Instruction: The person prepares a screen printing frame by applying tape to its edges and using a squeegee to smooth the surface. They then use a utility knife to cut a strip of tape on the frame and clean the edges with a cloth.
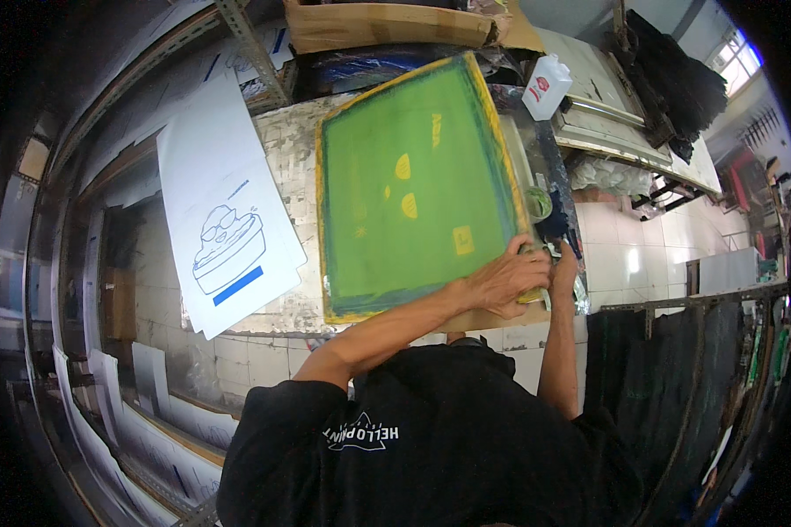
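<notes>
A large screen-printing frame (413,176) with a green mesh and yellow edges lies flat on the worn table (290,158). Small yellow shapes show in the mesh. My left hand (505,279) reaches across and grips the frame's near right corner. My right hand (564,263) is just right of that corner, partly hidden behind the left hand; what it holds I cannot make out. A small round pot with greenish content (538,204) sits beside the frame's right edge.
White paper sheets (224,211) with a blue line drawing hang over the table's left side. A white plastic bottle (546,86) stands at the far right. Cardboard (387,25) lies behind the frame. Tiled floor (642,255) and dark racks are to the right.
</notes>
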The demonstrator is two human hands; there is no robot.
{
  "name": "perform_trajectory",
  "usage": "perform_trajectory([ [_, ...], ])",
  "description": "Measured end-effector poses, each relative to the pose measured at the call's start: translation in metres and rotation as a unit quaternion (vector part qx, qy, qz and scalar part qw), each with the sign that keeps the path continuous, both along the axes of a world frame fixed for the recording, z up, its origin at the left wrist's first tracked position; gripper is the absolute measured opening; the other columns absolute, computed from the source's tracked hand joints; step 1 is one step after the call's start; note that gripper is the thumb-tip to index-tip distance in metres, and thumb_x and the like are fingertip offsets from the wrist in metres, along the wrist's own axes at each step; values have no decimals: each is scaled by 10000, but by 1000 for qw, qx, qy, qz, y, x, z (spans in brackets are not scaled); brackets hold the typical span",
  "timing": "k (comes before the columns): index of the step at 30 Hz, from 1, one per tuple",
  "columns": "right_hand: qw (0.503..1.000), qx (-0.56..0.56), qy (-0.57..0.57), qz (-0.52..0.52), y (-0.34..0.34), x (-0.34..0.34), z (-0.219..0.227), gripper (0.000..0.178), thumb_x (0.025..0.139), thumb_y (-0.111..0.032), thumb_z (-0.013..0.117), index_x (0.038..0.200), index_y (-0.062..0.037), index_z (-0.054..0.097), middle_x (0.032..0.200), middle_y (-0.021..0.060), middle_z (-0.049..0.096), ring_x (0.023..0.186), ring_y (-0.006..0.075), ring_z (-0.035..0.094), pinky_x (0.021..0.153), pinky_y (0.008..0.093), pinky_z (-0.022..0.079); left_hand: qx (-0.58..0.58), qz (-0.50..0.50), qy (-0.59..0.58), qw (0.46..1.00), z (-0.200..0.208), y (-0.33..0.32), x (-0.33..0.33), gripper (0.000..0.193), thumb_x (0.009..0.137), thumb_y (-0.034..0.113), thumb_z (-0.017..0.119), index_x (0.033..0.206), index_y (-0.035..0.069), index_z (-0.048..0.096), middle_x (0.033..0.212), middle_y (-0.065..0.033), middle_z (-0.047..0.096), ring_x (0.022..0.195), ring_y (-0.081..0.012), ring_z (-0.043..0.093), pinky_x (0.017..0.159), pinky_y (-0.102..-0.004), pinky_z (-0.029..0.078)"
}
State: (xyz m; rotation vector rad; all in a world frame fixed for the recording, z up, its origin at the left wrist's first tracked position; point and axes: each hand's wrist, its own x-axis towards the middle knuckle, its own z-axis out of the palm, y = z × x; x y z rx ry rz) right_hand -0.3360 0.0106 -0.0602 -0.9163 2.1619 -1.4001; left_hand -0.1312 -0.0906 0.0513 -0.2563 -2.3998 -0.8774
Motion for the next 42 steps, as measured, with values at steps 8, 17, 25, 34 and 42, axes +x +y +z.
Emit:
perform_trajectory([
  [8, 959, 36, 36, 280, -69, 106, -12, 452, 958, -379, 522, 1154, 21, 595, 1052, 201, 653, 961, 308, 636, 856, 391, 492, 8, 160, 225, 961, 171, -28, 94, 445, 601, 224, 795, 1007, 125, 640, 923, -24, 643, 1008, -256, 584, 1059, -511, 252],
  [17, 858, 177, -373, 304, -121, 177, -7, 509, 900, -360, 625, 1250, 5, 571, 1099, 143, 655, 962, 209, 634, 819, 333, 515, 56, 463, 523, 713, 165, -21, 217, 534, 756, 349, 635, 1201, 137, 428, 1276, -105, 430, 1359, -297, 300, 1197, -494, 182],
  [25, 865, 138, -299, 379, -126, 165, 58, 305, 770, -181, 688, 946, 68, 694, 831, 94, 688, 683, 161, 623, 670, 289, 489, -11, 568, 522, 637, 139, -7, 288, 636, 957, 455, 316, 1331, -46, 433, 1386, -216, 451, 1333, -341, 397, 1184, -500, 240],
  [34, 926, 150, -239, 252, -56, 95, 62, 253, 758, -99, 679, 966, 44, 687, 805, 61, 674, 715, 153, 611, 668, 297, 468, 239, 615, 436, 611, 18, 41, 276, 705, 1013, 560, 136, 1344, 13, 432, 1354, -171, 459, 1293, -305, 434, 1130, -486, 324],
  [42, 965, 106, -137, 198, -33, 66, 24, 370, 710, -109, 698, 1055, 23, 668, 879, 116, 702, 762, 205, 647, 752, 328, 499, 570, 519, 472, 429, -91, 54, 267, 628, 896, 519, 402, 1274, 34, 529, 1236, -124, 561, 1084, -288, 559, 919, -443, 444],
])
